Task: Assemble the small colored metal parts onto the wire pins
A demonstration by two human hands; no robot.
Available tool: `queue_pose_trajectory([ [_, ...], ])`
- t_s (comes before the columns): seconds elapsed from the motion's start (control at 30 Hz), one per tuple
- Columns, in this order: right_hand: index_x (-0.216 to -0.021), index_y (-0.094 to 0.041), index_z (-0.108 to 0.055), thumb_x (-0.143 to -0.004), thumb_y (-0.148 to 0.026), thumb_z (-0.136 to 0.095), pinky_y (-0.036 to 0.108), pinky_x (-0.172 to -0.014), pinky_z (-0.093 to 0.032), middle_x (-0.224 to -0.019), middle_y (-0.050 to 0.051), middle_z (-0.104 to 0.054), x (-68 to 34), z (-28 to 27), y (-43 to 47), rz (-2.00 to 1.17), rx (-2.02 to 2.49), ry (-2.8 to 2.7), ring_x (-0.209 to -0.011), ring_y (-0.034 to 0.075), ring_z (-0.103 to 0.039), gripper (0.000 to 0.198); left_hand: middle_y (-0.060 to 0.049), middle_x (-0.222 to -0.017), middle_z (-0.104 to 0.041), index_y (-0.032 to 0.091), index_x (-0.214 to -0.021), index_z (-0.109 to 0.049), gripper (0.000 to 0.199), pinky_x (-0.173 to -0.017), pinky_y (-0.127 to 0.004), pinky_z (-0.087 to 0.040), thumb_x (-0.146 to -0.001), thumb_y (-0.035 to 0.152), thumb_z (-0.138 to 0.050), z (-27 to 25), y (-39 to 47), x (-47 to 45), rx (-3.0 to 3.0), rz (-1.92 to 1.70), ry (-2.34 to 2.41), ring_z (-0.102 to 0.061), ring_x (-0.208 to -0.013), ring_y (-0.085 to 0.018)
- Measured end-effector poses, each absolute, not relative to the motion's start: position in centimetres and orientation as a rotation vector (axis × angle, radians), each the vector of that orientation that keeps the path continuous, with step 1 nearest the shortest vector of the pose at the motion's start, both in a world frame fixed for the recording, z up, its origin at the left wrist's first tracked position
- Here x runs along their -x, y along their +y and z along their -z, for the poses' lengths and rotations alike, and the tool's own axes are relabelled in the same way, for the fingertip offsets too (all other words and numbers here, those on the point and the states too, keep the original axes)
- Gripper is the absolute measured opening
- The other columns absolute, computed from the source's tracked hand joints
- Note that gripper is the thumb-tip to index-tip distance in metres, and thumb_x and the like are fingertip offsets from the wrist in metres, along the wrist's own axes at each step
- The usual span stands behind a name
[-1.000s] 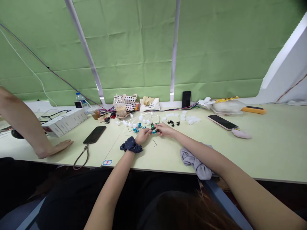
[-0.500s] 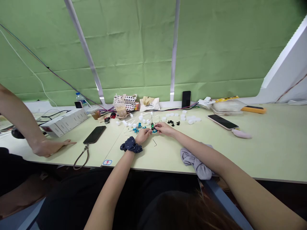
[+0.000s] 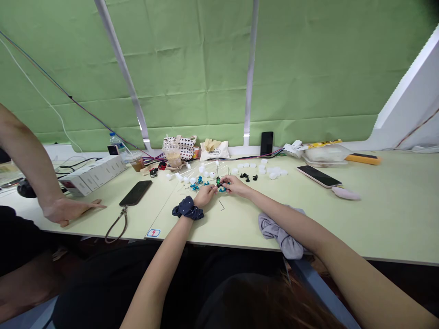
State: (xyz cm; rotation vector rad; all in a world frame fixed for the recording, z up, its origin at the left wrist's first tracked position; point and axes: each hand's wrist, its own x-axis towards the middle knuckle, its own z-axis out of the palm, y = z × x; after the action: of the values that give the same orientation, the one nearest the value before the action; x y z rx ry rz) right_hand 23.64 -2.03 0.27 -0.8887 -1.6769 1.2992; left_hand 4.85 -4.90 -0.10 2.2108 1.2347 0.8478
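Observation:
My left hand (image 3: 205, 195), with a dark dotted scrunchie (image 3: 188, 209) at its wrist, is closed at the fingertips. Facing it, my right hand (image 3: 235, 186) pinches as well. Between them is a small black part (image 3: 220, 185), which both hands grip; its exact kind is too small to tell. A green piece (image 3: 218, 180) shows just behind the fingers. Blue metallic parts (image 3: 197, 183) lie left of my hands, and black pieces (image 3: 247, 177) lie to the right. On the table nearer me rests a thin L-shaped hex key (image 3: 222, 205).
White round caps (image 3: 262, 169) are scattered behind my hands. Phones (image 3: 136, 193) (image 3: 318, 176) lie to either side. White boxes (image 3: 94, 176) stand at left, near another person's hand (image 3: 70, 211) on the table. A grey cloth (image 3: 283, 233) sits under my right forearm, and a drink cup (image 3: 173, 157) stands behind.
My hands stay together around the small black part with hardly any movement. The other person's arm at the left has shifted slightly left.

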Motion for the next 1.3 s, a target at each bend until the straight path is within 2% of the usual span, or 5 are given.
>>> queue_pose_trajectory([
  [0.2,-0.086,-0.015,-0.055,-0.075,-0.04,-0.069,0.018,-0.042,-0.037,-0.062,-0.004,-0.051,-23.55,-0.17,-1.73,-1.404,0.837,-1.592,-0.046,0.006,-0.046,0.031,0.003,-0.056,-0.044,0.018,-0.07,-0.049,0.042,-0.055,-0.025,-0.032,-0.093,0.047,-0.028,0.4,-4.77,-4.93,-2.187,-0.841,1.25,-0.04,-0.052,-0.012],
  [0.47,-0.074,-0.014,-0.055,-0.075,-0.048,-0.068,0.017,-0.034,-0.016,-0.051,-0.006,-0.04,-23.88,-0.35,-2.09,-1.546,1.105,-1.522,-0.036,0.002,-0.027,0.037,0.003,-0.057,-0.039,0.018,-0.064,-0.044,0.041,-0.055,-0.025,-0.025,-0.09,0.049,-0.037,0.02,-5.17,-5.16,-2.341,-0.828,1.3,-0.038,-0.055,-0.012],
  [0.77,-0.089,-0.014,-0.059,-0.069,-0.031,-0.075,0.019,-0.049,-0.037,-0.062,-0.004,-0.052,-23.92,-0.11,-1.53,-1.439,0.792,-1.621,-0.052,0.007,-0.047,0.031,0.004,-0.057,-0.035,0.019,-0.064,-0.039,0.04,-0.054,-0.025,-0.025,-0.09,0.05,-0.036,0.24,-4.71,-4.82,-2.283,-0.847,1.25,-0.035,-0.055,-0.012],
  [1.0,-0.08,-0.015,-0.051,-0.073,-0.044,-0.07,0.018,-0.039,-0.024,-0.057,-0.005,-0.045,-23.98,-0.6,-1.83,-1.648,0.904,-1.461,-0.043,0.004,-0.036,0.035,0.003,-0.057,-0.036,0.018,-0.063,-0.039,0.039,-0.055,-0.026,-0.026,-0.089,0.048,-0.036,-0.06,-5.2,-4.96,-2.269,-0.871,1.263,-0.035,-0.057,-0.012],
  [1.3,-0.091,-0.016,-0.054,-0.072,-0.042,-0.071,0.02,-0.046,-0.034,-0.061,-0.005,-0.047,-23.91,-0.4,-1.79,-1.589,0.791,-1.534,-0.051,0.007,-0.045,0.036,0.003,-0.058,-0.034,0.018,-0.062,-0.036,0.041,-0.054,-0.025,-0.026,-0.089,0.049,-0.035,-0.13,-5.29,-4.84,-2.245,-0.9,1.241,-0.033,-0.058,-0.012],
])
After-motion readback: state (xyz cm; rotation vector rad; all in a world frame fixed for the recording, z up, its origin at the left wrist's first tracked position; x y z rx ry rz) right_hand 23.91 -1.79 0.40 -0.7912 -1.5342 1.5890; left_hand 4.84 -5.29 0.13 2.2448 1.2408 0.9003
